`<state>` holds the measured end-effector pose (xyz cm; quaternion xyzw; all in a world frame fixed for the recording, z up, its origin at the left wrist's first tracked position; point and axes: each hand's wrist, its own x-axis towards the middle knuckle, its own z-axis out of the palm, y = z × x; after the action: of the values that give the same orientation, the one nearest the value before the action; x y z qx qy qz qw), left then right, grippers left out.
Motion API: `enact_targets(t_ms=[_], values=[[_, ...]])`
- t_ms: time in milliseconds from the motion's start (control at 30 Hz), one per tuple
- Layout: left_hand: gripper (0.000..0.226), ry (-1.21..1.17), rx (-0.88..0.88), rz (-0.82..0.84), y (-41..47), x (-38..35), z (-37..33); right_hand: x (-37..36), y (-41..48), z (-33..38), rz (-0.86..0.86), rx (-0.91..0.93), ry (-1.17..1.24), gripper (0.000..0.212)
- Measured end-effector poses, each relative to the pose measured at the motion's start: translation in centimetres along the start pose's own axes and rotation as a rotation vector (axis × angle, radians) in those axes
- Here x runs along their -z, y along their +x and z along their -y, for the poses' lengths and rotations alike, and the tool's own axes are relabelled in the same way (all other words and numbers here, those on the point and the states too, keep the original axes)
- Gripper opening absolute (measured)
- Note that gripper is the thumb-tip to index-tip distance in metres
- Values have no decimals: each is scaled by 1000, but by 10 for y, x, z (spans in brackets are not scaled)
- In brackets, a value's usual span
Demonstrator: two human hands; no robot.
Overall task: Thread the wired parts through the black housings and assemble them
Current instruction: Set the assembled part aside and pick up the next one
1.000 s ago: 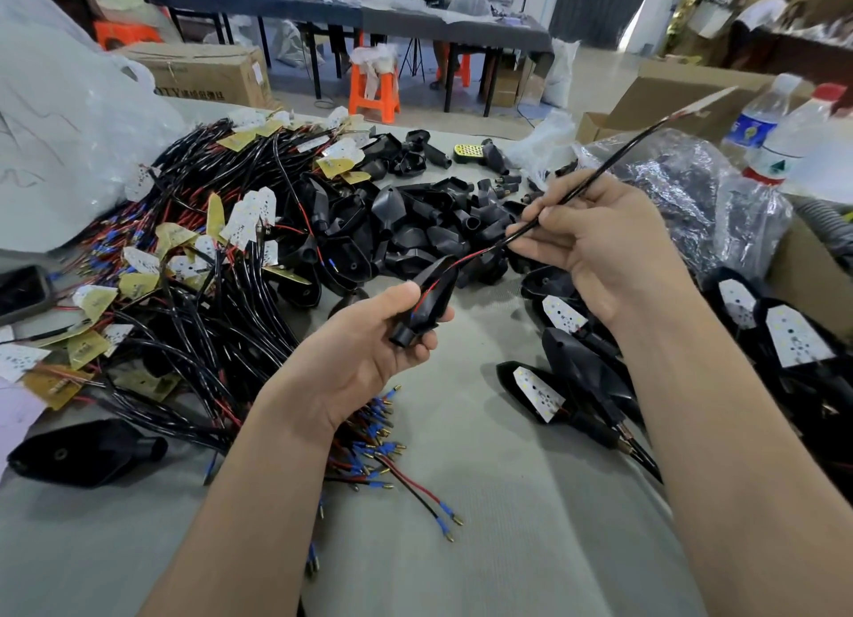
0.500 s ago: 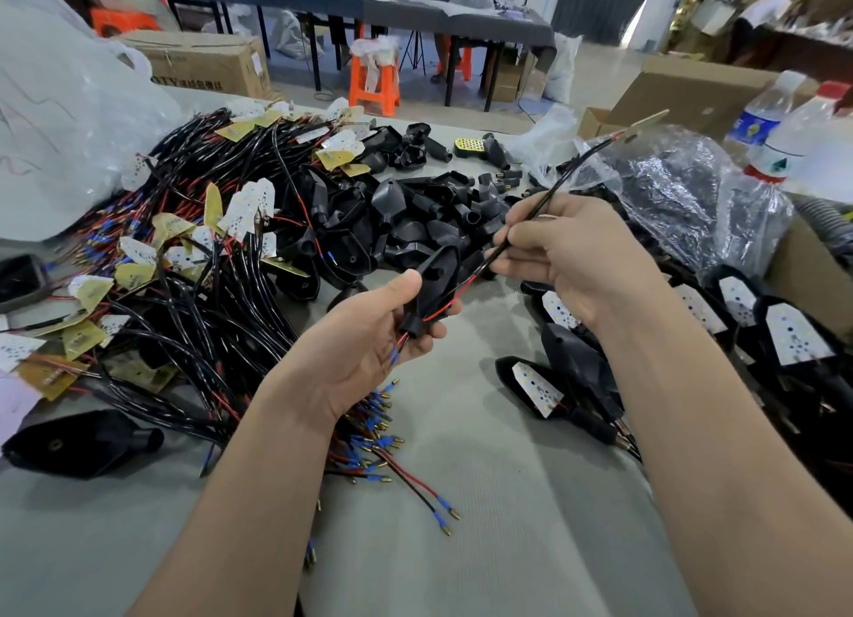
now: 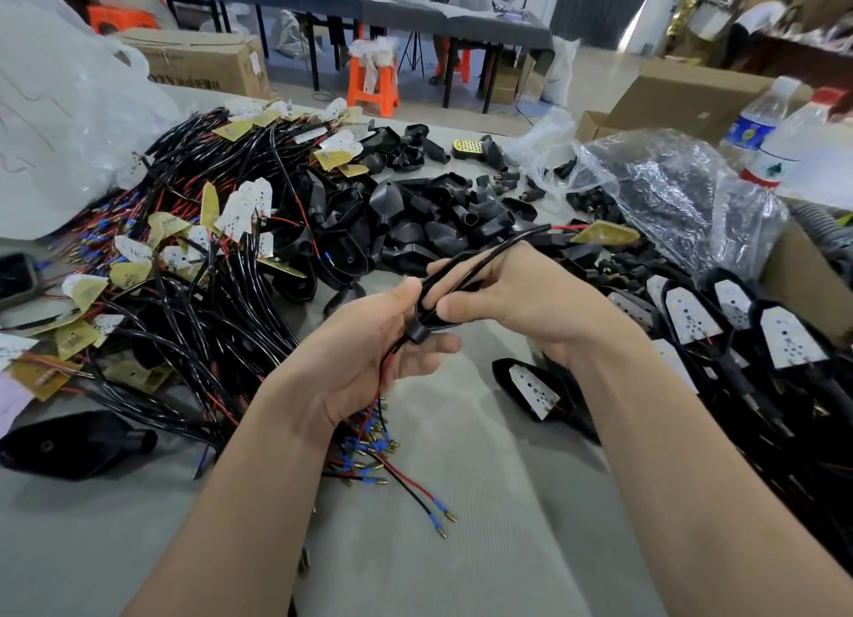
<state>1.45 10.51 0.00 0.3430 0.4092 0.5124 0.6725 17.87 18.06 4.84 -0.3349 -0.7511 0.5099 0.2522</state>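
My left hand [image 3: 369, 362] grips a black housing [image 3: 422, 328] by its narrow neck at the middle of the view. A black sheathed wire [image 3: 489, 258] runs through the housing; its red and black leads come out below my palm. My right hand [image 3: 521, 300] pinches that wire just above the housing. The wire's far end carries a yellow LED board [image 3: 604, 234], which hangs to the right over the pile. Loose black housings [image 3: 429, 219] lie heaped behind my hands. A tangle of wired boards [image 3: 194, 284] covers the left of the table.
Assembled units with white LED boards [image 3: 692, 321] lie in rows at the right. A clear plastic bag of parts [image 3: 669, 191] and two water bottles [image 3: 784, 145] stand at the back right. A single black housing [image 3: 69, 443] lies at the front left. Grey tablecloth [image 3: 461, 547] shows in front.
My right hand has come down and in toward my left, feeding the wire further through the housing. The LED board has dropped from high at the right to just above the pile.
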Motion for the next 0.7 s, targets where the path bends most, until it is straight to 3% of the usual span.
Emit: enact_targets(t_ms=[133,300,467,567,700], values=[[46,67,45,69,-4,0,-4,1,4,-1,-183,7,82,13],[45,130,77,-27,-5,0,0,2,7,-14,-394,-126,17,10],[35,16,-24,-168,-5,11,-3,30,8,-21,-644,-382,427,21],[26,101,-36,10,-12,11,-7,38,8,-25,-767,-364,592,20],[30,189,64,363,-21,8,-3,37,10,-27,-814,-334,541,20]])
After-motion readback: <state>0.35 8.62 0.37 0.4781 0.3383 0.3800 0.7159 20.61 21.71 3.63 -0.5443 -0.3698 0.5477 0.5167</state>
